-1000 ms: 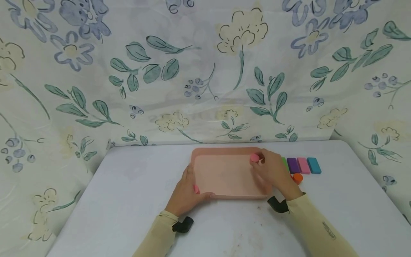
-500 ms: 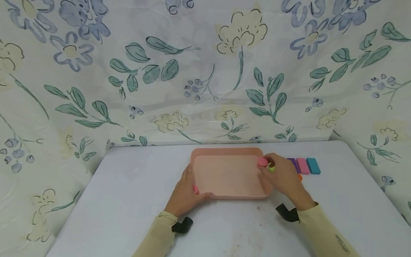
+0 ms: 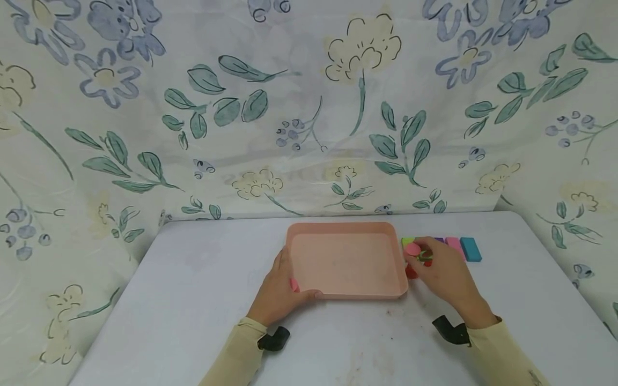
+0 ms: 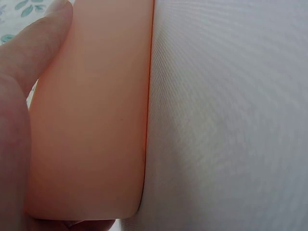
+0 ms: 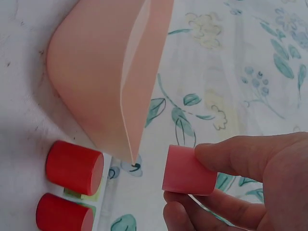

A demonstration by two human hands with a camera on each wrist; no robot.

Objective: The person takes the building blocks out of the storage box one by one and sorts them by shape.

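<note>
My left hand holds the near left corner of a peach-coloured tray, thumb along the front wall. A pink piece shows inside that corner, partly hidden by the hand. Just off the tray's right side, my right hand pinches a pink cylinder block between thumb and fingers, held above the table in the right wrist view. Below it are two red cylinder blocks, with a lime-green block behind them.
Flat rectangular blocks stand in a row right of the tray: a purple block, a pink block and a blue block, partly behind my right hand. A flower-printed cloth hangs at the white table's back edge.
My right hand has moved rightward and slightly nearer with the pink cylinder block, from over the tray to beyond its right wall. My left hand stays on the tray's corner.
</note>
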